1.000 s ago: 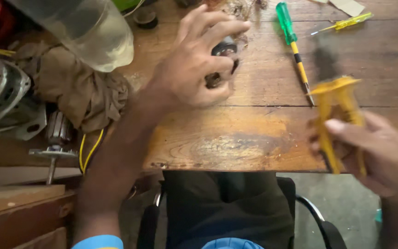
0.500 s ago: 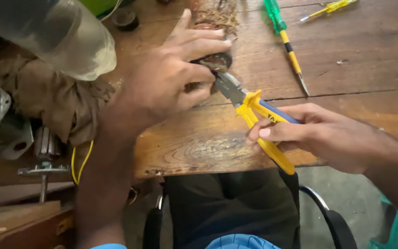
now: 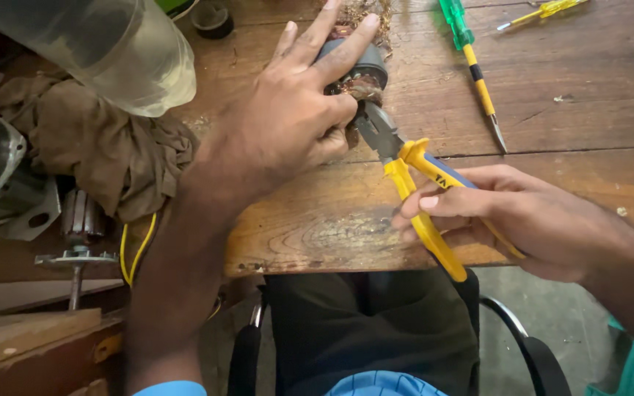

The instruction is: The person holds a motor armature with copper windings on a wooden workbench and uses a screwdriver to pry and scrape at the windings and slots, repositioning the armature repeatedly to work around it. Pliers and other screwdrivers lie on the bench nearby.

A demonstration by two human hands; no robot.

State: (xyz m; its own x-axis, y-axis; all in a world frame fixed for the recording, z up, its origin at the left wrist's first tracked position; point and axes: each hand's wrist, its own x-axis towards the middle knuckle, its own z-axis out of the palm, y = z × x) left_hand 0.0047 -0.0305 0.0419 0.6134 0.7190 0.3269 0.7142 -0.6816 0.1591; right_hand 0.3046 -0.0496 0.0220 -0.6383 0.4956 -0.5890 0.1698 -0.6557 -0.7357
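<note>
On worn wooden table [image 3: 552,110], my left hand [image 3: 288,125] grips dark round motor part [image 3: 357,70]; right hand [image 3: 522,216] squeezes yellow-handled pliers [image 3: 412,183], seemingly biting it.

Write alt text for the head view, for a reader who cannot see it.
The left hand pins a small dark motor part on a worn wooden workbench, while the right hand works yellow-handled pliers against it. A green-and-yellow screwdriver, brown rag and clear plastic bottle lie nearby.

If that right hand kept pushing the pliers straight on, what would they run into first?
The right hand aims the yellow-handled pliers up-left; their nose already seems to meet the dark round motor part under the left hand, though depth is unclear.
</note>
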